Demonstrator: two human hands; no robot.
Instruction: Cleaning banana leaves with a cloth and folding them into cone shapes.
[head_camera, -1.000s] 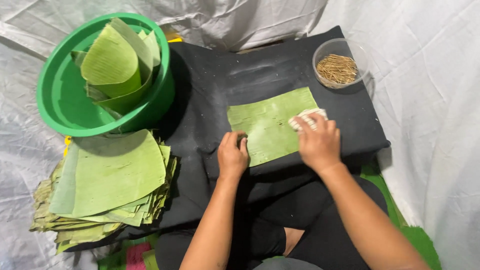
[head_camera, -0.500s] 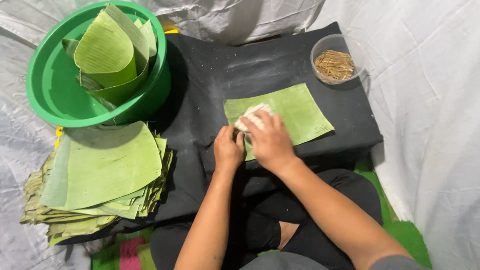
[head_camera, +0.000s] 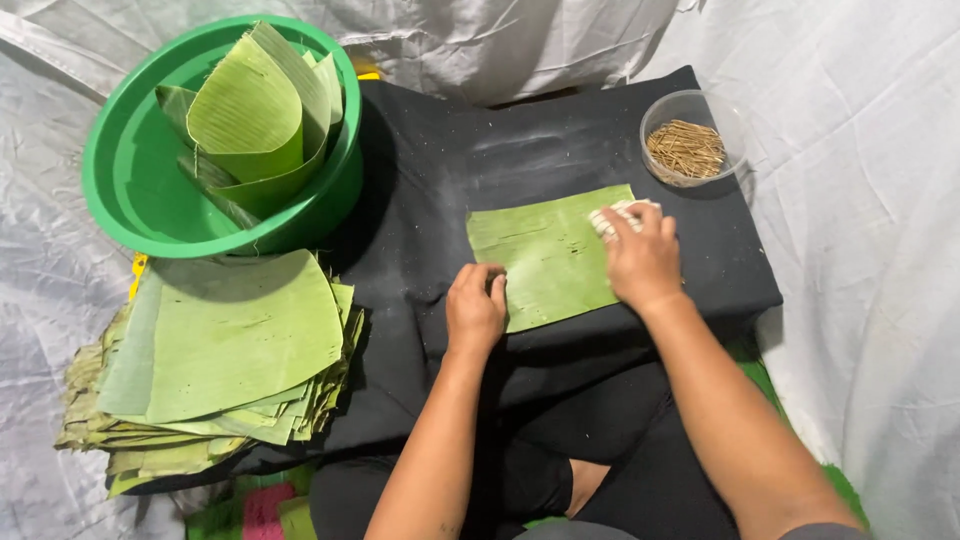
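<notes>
A green banana leaf sheet (head_camera: 545, 255) lies flat on the black cloth-covered board (head_camera: 440, 180) in front of me. My left hand (head_camera: 475, 312) presses down on the leaf's near left edge, fingers curled. My right hand (head_camera: 640, 258) rests on the leaf's right end and grips a small white cloth (head_camera: 612, 216) against the leaf surface.
A green plastic basin (head_camera: 130, 180) at the far left holds several curled leaf pieces (head_camera: 255, 120). A stack of flat cut leaves (head_camera: 230, 350) lies at the near left. A clear round tub of thin brown sticks (head_camera: 685, 148) stands at the far right. White sheeting surrounds the board.
My right hand with the white cloth has swept from the leaf's left part, beside my left hand, over to its right end. The left hand stays on the near left edge.
</notes>
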